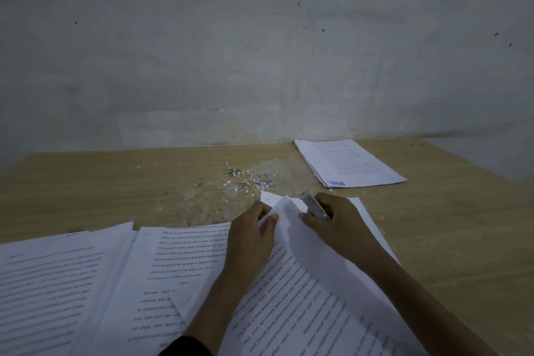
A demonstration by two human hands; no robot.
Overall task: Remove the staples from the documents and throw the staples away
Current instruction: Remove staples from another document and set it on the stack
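Documents (289,312) lie directly in front of me on the wooden table (115,182), long axis running from my body toward the far wall, top edge pointing away and slightly right. The sheets are thin, white, matte paper carrying rows of printed text. The upper sheet (291,228) is lifted at its far corner and curves upward in a soft fold.

My left hand (251,237) pinches that raised corner between thumb and fingertips. My right hand (341,228) is closed around a narrow metal tool (316,206), silver and slightly glossy, its long axis angled away and to the left, tip just beside the lifted corner. I cannot tell whether the tip touches a staple.

More printed sheets (57,283) overlap to the left. Beyond the hands, a scatter of staples and paper scraps (248,180) rests on a worn, pale patch of the wood grain. A separate stapled stack (349,163) with a blue stamp sits far right, near the rough grey wall (260,52).
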